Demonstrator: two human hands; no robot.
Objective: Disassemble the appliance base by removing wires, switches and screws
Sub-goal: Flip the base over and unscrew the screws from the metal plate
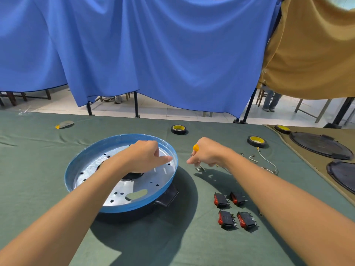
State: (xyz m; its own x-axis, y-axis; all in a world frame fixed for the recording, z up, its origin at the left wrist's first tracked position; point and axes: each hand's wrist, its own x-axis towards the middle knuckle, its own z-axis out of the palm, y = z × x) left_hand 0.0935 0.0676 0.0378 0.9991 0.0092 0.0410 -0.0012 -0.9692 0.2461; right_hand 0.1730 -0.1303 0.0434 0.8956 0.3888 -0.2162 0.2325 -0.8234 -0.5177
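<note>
The appliance base (76, 160), a round blue-rimmed pan with a perforated silver plate and a black handle at its near right, lies on the green cloth. My left hand (144, 156) hovers over its far right part with curled fingers and thumb and forefinger pointing right; nothing shows between them. Just right of the rim, my right hand (205, 154) grips a yellow-handled screwdriver (195, 147) with its metal tip down by the cloth. Several black switches (226, 219) with red rockers lie at the near right. Loose white wires (269, 164) lie beyond my right forearm.
Three black tape rolls (178, 129) (257, 141) (282, 129) sit along the far side. Two black round lids (320, 144) rest on a brown cloth at the right. A small grey and yellow piece (64, 124) lies far left. Blue and tan curtains hang behind the table.
</note>
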